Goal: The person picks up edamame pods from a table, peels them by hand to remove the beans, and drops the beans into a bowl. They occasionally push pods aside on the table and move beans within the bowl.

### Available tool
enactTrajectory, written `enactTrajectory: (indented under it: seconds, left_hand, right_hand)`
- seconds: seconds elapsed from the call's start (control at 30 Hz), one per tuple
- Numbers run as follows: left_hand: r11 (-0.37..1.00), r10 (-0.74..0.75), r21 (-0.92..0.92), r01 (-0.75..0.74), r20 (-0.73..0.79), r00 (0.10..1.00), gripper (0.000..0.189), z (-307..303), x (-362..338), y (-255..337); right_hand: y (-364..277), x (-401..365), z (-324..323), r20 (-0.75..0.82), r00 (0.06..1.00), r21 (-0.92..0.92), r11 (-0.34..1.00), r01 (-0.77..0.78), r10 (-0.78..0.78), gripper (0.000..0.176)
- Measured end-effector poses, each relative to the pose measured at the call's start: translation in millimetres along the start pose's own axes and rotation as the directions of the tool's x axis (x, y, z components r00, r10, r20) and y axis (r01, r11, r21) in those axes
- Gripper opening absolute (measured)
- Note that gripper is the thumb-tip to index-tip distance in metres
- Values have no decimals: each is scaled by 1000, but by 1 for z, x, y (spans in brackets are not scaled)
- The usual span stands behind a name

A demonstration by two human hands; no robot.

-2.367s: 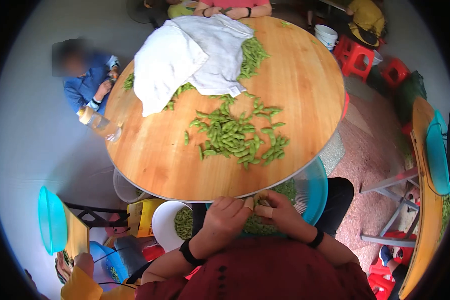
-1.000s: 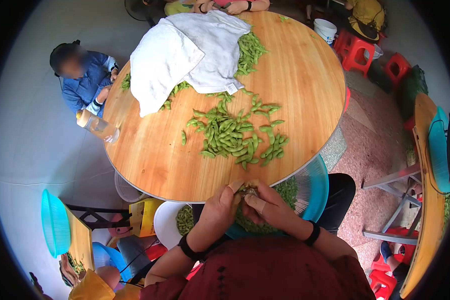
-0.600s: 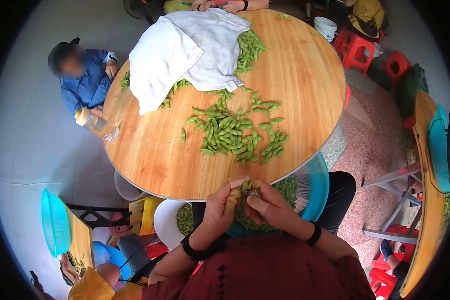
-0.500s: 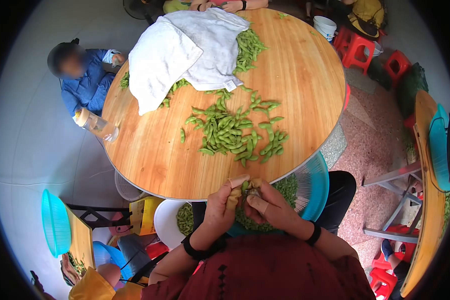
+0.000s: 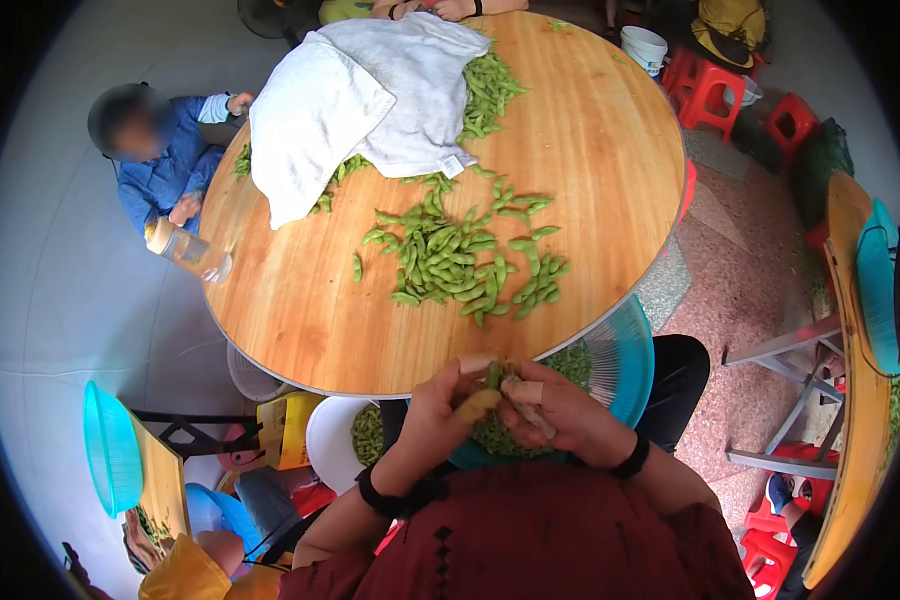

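Observation:
Just off the near edge of the round wooden table (image 5: 330, 340), my left hand (image 5: 448, 403) and my right hand (image 5: 552, 405) meet over a teal basket (image 5: 630, 370). Between their fingertips stands a green pod (image 5: 494, 376), pinched by my left hand. My right hand is closed against it; what its covered fingers hold is too small to tell. Both hands have tan coverings on some fingers. Green beans lie in the basket under my hands. A loose pile of green pods (image 5: 445, 258) lies on the table in front of me.
A white towel (image 5: 410, 95) covers more pods at the far side. A bottle (image 5: 190, 252) stands at the left edge beside a person in blue (image 5: 160, 150). Another person's hands (image 5: 455, 8) rest at the far edge. A white bowl (image 5: 330, 440) is at lower left, red stools (image 5: 705, 90) at upper right.
My hands have shifted slightly and turned around the pod, the right fingers now tilted lower. The person in blue has moved their arms. The whole view has shifted a little.

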State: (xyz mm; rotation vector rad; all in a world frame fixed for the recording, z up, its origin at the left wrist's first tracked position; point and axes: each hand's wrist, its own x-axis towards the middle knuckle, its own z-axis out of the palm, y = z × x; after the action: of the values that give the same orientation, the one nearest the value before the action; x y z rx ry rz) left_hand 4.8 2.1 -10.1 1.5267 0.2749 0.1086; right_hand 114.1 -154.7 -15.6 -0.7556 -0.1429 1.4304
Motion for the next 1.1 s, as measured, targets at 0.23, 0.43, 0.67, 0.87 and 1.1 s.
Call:
enactTrajectory:
  seconds: [0.23, 0.43, 0.67, 0.87, 1.1]
  left_hand:
    - [415, 561, 822, -391, 106, 821, 29, 12, -2, 7]
    - [597, 488, 746, -295, -46, 872, 17, 15, -2, -2]
    - [952, -10, 303, 42, -107, 994, 8, 7, -3, -3]
    - [785, 158, 596, -169, 71, 985, 15, 11, -9, 2]
    - [843, 147, 500, -198, 140, 979, 23, 10, -15, 11]
  right_hand:
    - [-5, -9, 18, -216, 974, -314, 949, -10, -61, 18]
    - [6, -10, 17, -194, 966, -374, 923, 89, -172, 18]
    - [6, -14, -2, -128, 979, -506, 859, 75, -160, 23]
    - [10, -11, 0, -35, 818, -923, 332, 194, -574, 33]
    - [15, -7, -12, -47, 833, -879, 418, 227, -551, 25]
